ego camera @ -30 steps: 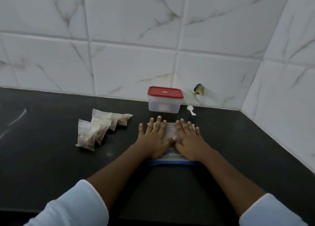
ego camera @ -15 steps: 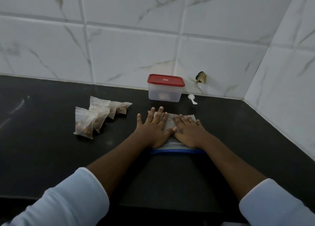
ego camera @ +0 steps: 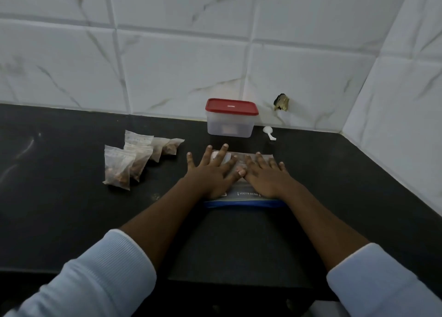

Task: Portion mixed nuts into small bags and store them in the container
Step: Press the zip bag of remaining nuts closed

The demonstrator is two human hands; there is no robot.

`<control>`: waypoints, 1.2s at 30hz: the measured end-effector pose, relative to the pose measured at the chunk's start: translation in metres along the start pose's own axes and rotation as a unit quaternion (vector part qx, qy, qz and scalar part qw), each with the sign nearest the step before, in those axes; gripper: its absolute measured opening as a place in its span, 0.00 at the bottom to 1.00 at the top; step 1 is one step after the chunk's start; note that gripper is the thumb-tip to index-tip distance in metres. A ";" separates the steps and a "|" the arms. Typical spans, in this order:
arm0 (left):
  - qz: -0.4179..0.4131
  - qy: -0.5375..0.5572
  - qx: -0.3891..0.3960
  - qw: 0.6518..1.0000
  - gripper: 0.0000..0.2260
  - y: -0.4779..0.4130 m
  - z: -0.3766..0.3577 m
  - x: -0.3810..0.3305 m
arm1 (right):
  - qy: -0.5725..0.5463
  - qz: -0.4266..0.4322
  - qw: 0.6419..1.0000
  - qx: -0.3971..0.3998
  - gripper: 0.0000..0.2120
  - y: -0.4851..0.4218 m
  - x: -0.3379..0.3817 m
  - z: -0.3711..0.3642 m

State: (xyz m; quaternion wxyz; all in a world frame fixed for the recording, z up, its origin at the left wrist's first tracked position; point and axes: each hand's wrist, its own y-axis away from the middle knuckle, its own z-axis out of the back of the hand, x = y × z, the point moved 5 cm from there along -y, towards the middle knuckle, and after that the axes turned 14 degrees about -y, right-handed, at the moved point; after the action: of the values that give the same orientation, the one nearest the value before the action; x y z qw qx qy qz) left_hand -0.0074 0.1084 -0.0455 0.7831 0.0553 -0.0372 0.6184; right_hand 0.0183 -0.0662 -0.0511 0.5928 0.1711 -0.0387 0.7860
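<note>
Small bags [ego camera: 134, 159] sit at nine o'clock; left hand [ego camera: 212, 173] and right hand [ego camera: 265, 177], flat, gripping nothing, should press big bag [ego camera: 246, 195] evenly

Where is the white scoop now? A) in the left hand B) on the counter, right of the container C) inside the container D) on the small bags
B: the white scoop lies on the black counter just right of the red-lidded container.

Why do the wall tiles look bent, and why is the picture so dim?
Head view: the wide-angle lens bows the wall tiles near the edges; light is dim and even, so the black counter loses detail; the small bags look slightly soft.
</note>
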 end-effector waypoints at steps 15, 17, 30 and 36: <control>-0.156 0.084 -0.079 0.981 0.10 0.110 0.035 -0.030 | -0.061 0.263 0.961 -0.066 0.17 0.134 0.030 0.005; -0.158 0.078 -0.097 0.979 0.13 0.120 0.031 -0.030 | -0.067 0.241 0.965 -0.076 0.20 0.139 0.027 0.004; -0.111 -0.024 -0.137 0.984 0.29 0.126 0.024 -0.050 | 0.018 0.195 0.978 -0.066 0.22 0.139 0.041 0.001; -0.095 -0.015 -0.145 0.985 0.30 0.126 0.030 -0.050 | -0.016 0.184 0.983 -0.022 0.20 0.130 0.033 0.018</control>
State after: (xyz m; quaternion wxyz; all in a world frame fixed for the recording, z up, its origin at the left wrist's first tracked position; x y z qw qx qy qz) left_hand -0.1416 0.0850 -0.0175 0.8375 -0.0463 -0.1332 0.5279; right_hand -0.1080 -0.0785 -0.0050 0.4413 0.1601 -0.0963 0.8777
